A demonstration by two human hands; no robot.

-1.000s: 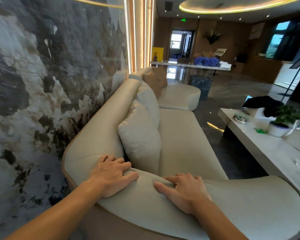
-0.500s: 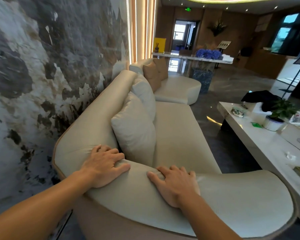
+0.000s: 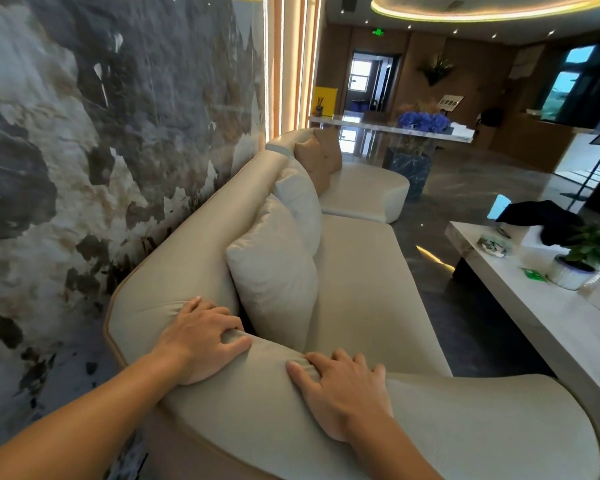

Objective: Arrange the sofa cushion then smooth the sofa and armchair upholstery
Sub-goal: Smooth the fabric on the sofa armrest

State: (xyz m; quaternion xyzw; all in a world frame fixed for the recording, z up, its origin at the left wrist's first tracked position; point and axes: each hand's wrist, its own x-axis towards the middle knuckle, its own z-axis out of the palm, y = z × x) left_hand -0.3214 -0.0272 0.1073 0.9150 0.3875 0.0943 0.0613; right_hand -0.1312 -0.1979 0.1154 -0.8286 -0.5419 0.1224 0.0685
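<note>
A cream sofa runs away from me along the marbled wall. Two cream cushions lean on its backrest, the nearer one upright, the farther one behind it. My left hand lies palm down on the corner where armrest meets backrest, fingers curled slightly into the fabric. My right hand presses flat on the top of the near armrest, fingertips bunching a small wrinkle. Neither hand holds anything.
A second cream seat with a tan cushion stands beyond the sofa. A long white coffee table on the right carries a potted plant, a dark cloth and small items. Dark glossy floor lies between sofa and table.
Both hands have stayed on the armrest and slid only slightly, their fingertips now digging into the fabric. The camera has tilted up a little.
</note>
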